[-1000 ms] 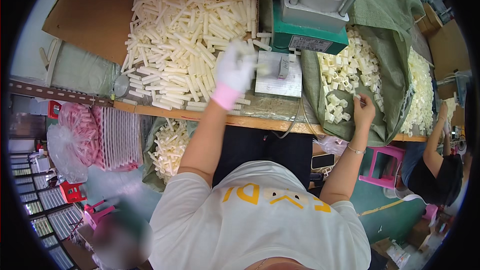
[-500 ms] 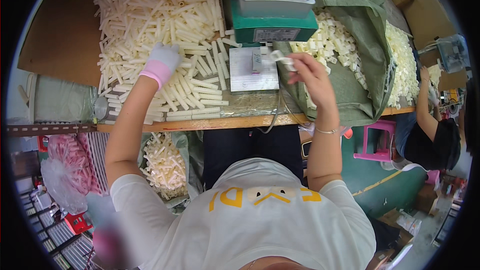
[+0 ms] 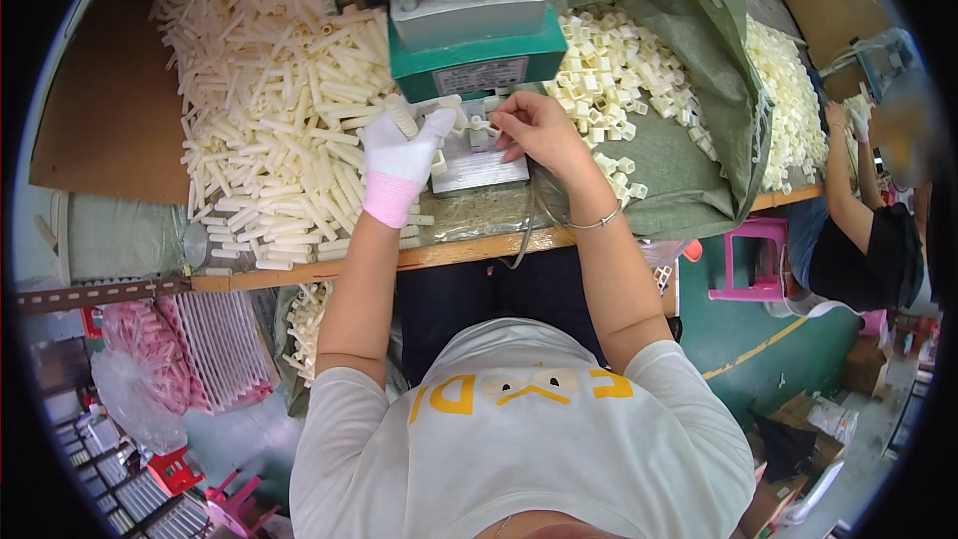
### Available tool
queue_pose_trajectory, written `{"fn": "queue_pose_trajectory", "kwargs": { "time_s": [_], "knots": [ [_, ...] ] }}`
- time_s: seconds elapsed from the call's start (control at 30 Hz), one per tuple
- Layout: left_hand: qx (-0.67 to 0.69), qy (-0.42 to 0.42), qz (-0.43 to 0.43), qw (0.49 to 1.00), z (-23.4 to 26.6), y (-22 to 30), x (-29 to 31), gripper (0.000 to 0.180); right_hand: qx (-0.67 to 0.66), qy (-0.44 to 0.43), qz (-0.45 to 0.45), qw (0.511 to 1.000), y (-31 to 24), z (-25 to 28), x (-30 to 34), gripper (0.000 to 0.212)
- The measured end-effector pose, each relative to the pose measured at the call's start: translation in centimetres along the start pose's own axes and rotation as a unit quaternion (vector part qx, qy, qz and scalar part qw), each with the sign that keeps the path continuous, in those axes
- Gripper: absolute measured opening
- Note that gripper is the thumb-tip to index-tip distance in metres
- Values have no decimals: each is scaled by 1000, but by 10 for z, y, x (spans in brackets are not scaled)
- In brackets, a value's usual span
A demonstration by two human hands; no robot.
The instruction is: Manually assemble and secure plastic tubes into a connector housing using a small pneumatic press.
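Observation:
My left hand (image 3: 397, 152), in a white glove with a pink cuff, is closed around a cream plastic tube (image 3: 402, 118) at the left edge of the metal plate (image 3: 484, 178). A second pale piece (image 3: 454, 108) shows by its fingertips; whether it is held is unclear. My bare right hand (image 3: 542, 136) pinches a small white plastic piece (image 3: 489, 126) over the small metal block (image 3: 481, 140) on the plate. Just beyond both hands stands the press (image 3: 479, 60), with its green lower part and grey cylinder.
A large heap of cream tubes (image 3: 269, 70) covers the left of the bench. Small square cream pieces (image 3: 609, 70) lie on a green woven sack (image 3: 689, 170) at the right. A cable (image 3: 529, 225) hangs over the wooden edge (image 3: 439, 253). Another person (image 3: 858, 240) works far right.
My left hand has come right from the tube heap to the plate, now with a tube. My right hand has moved left to the metal block with its white piece. The view has shifted slightly.

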State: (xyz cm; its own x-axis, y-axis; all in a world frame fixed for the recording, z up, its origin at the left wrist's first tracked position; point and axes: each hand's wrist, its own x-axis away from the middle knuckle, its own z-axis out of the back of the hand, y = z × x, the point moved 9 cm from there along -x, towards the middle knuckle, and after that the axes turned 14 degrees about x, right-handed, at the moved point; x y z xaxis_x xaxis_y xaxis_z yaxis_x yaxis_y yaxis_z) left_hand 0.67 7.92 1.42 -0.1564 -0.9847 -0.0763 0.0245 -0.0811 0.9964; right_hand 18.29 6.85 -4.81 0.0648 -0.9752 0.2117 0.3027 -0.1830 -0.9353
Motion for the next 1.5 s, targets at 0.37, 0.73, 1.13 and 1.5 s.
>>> {"fn": "queue_pose_trajectory", "kwargs": {
  "time_s": [0.37,0.73,1.13,1.5],
  "knots": [
    [-103,-1,-141,985,-21,11,-2,25,6,14,11,1000,-4,3,3,13],
    [-164,-32,-226,960,-32,23,6,21,-26,304,31,952,-1,78,61,22],
    [-237,5,-335,912,-44,32,20,18,434,348,55,829,66,164,79,34],
    [-223,-32,74,971,133,3,-17,16,45,246,115,961,15,106,76,25]
  ]
}}
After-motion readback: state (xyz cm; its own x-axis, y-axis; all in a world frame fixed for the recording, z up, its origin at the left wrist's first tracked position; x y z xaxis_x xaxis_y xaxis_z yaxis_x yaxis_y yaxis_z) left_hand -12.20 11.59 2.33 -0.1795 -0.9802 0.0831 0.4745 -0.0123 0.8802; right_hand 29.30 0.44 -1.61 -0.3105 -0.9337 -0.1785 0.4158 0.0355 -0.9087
